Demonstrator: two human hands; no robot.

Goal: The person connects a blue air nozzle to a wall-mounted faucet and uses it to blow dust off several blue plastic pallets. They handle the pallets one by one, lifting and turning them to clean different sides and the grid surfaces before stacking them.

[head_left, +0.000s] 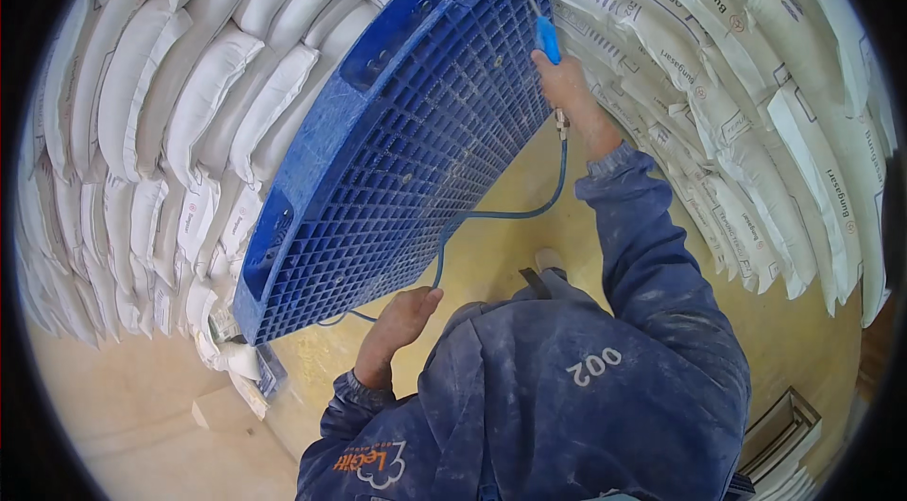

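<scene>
A large blue plastic pallet (416, 151) stands on edge, tilted, with its grid face toward me. My right hand (570, 90) is closed round a blue air blow gun (547, 40), its thin nozzle close to the grid near the pallet's upper right edge. From the gun's metal fitting a blue air hose (515, 214) curves down in front of the pallet. The hose runs to my left hand (404, 319), which is closed on it by the pallet's lower edge. Part of the hose reappears beyond that hand, low behind the pallet.
Stacked white sacks (179, 113) rise behind the pallet on the left, and more white sacks (699, 76) form a wall on the right. Below lies a yellowish, dusty floor (605, 236). A framed object (779, 440) sits at the lower right.
</scene>
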